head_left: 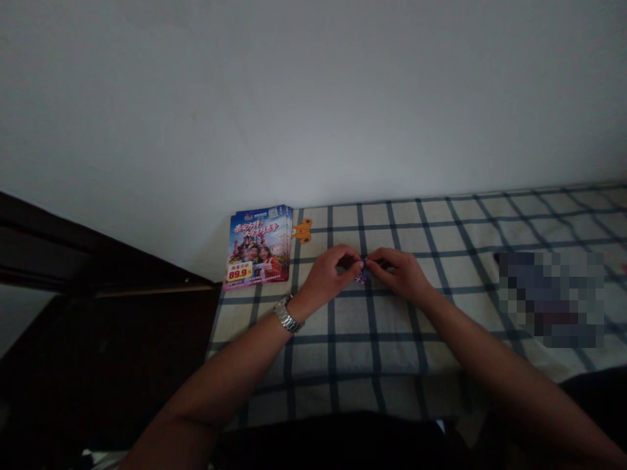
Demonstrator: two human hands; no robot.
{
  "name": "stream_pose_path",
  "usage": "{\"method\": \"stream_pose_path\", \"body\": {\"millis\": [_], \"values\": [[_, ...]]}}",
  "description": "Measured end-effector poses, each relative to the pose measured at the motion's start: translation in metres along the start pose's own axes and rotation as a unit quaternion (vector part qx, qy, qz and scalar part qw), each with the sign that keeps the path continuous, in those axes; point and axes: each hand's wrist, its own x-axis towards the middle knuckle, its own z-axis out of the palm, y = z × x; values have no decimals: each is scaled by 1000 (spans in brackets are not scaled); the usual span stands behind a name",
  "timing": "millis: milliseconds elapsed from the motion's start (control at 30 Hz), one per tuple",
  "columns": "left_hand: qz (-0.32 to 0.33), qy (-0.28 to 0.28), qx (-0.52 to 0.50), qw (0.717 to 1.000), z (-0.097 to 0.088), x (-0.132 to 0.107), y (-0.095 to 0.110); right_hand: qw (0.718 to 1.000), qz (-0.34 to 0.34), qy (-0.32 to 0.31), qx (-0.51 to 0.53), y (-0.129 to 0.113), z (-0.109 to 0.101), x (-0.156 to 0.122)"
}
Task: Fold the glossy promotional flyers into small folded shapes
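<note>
Between my fingertips, just above the checked cloth, is a small folded piece of printed paper (pixel 361 279), blue with reddish and white patches. My left hand (pixel 337 267), with a metal watch (pixel 288 314) on its wrist, pinches the paper's left side between thumb and forefinger. From the other side my right hand (pixel 400 270) pinches its upper right edge, also closed. The fingertips of both hands nearly meet and cover much of the paper, so its full shape is hidden.
A stack of printed flyers (pixel 257 248) lies at the left by the wall (pixel 313 104). Beside it is an orange bear-shaped figure (pixel 302 230). The checked cloth (pixel 392 346) covers the surface. A blurred-out item (pixel 551 300) lies at right. Dark furniture (pixel 98 261) stands at left.
</note>
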Motion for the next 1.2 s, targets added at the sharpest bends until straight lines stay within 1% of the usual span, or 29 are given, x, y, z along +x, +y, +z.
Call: {"method": "stream_pose_path", "body": {"millis": [300,400,533,667,900,1067,1200], "values": [[31,-3,29,999,-1,0,1,1000,-6,-17,1,-1,1,0],[36,6,42,998,-2,1,2,1000,-1,-22,1,-1,1,1],[44,26,56,997,-4,3,2,999,24,-26,23,0,0,0],[40,38,60,997,-6,3,0,999,33,-32,30,0,0,1],[43,34,40,998,-6,2,-2,1000,16,-9,-11,1,0,2],[45,31,44,998,-8,3,0,1000,26,10,0,5,0,1],[33,33,46,998,-8,2,-1,1000,15,6,5,5,0,2]]}}
